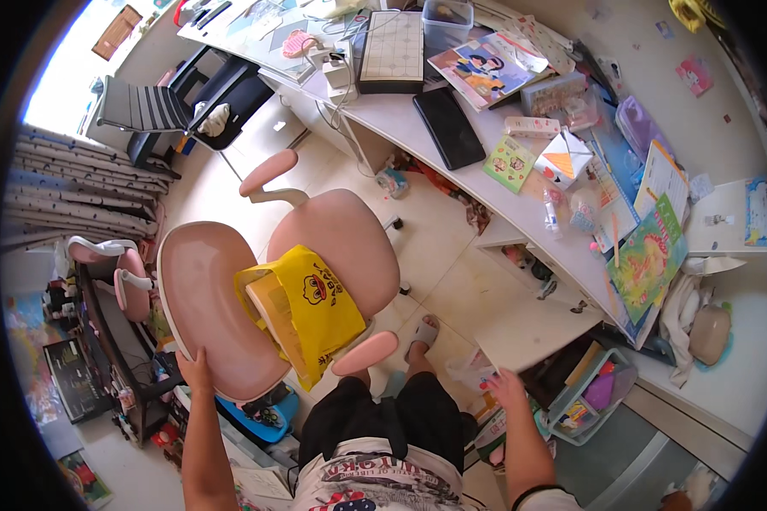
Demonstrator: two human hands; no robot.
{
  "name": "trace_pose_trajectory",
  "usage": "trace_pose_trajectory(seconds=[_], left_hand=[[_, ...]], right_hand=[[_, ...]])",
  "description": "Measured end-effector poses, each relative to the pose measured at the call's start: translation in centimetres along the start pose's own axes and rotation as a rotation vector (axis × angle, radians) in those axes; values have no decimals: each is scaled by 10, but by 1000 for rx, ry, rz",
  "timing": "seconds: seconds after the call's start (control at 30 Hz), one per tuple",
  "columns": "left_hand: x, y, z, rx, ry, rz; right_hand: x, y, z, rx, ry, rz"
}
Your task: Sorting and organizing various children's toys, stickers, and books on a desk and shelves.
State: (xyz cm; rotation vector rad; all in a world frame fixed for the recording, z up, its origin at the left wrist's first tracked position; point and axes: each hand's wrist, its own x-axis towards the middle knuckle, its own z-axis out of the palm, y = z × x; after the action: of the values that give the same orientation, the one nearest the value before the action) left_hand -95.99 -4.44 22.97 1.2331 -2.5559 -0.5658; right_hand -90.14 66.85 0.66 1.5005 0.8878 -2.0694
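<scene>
My left hand point(196, 373) grips the lower rim of the backrest of a pink swivel chair point(211, 306). On the chair's pink seat point(339, 243) lies a yellow plastic bag point(326, 306) with a duck print, and the edge of a book or box point(271, 319) shows at its mouth. Pink armrests stand on both sides of the seat. My right hand point(505, 386) is held out to the right near the corner of a pale board or open cabinet door point(524, 326); its fingers are spread and hold nothing. Whether they touch the board, I cannot tell.
A long white desk point(383, 124) bears a black phone or tablet point(449, 128), picture books point(482, 67), stickers and cables. At lower right stands a clear bin point(588, 396) of toys. A black chair point(230, 105) is at upper left; a cluttered rack point(115, 338) stands at left.
</scene>
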Motion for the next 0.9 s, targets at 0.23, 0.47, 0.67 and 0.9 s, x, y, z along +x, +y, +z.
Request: trace_pose_trajectory(seconds=[0.23,0.47,0.67,0.9], left_hand=[[4,-24,14,-235,-52,53],[-3,-39,15,-919,-284,-236],[-10,-2,12,-984,-252,-307],[-10,1,5,-992,-286,-341]], right_hand=[[39,-73,143,-1029,72,-552],[-67,11,155,-1488,-7,-695],[-103,99,80,-1218,169,-539],[-135,187,44,-1114,294,-290]])
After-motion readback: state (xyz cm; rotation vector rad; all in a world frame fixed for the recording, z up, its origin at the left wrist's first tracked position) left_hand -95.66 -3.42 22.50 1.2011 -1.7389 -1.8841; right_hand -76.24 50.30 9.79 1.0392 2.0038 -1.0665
